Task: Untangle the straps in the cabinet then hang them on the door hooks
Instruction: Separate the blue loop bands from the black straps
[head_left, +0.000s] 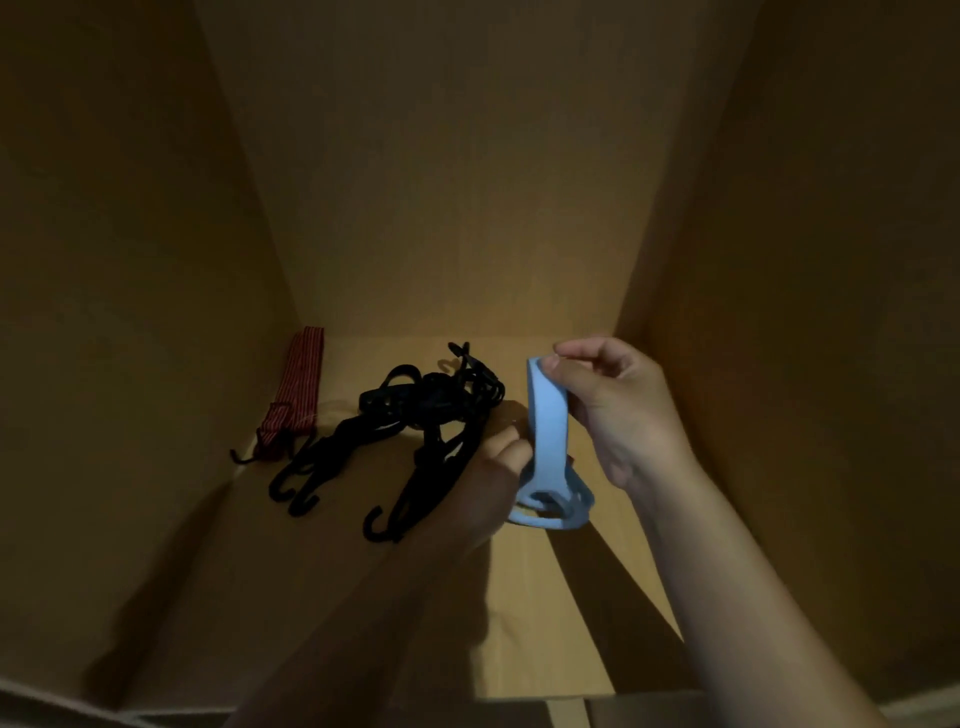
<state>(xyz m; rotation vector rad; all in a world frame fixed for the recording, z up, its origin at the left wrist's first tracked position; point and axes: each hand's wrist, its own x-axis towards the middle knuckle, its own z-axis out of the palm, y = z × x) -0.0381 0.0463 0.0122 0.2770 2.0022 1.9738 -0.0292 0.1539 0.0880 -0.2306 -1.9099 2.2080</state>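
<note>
Dim cabinet (156, 260), lots lost in shadow. Far left, a red striped strap (301, 389) lies on the cabinet floor (519, 623) against the left wall. Its long axis runs from the back corner toward the front, with a dark hook at the near end and the far end blurred into the corner. Next to it is a black tangle of cords (415, 415) in the middle of the floor. The separate cords can't be counted or traced. The bunched part sits toward the back, and several hooked ends splay toward the front-left. The left hand (493, 467) comes up over the right edge of that tangle, almost fully in shadow. Its fingers look curled onto the lower part of the blue strap (548, 431), though which fingers touch it can't be made out. The blue strap is held up above the floor, right of centre. Its long axis is near upright, the top end points up and back, and the bottom end curls into loops down at the floor, with the overlaps unclear. The right hand (613, 400) pinches the strap's top end between thumb and forefinger, other fingers loosely curled. Both forearms are cut off by the bottom edge.
</note>
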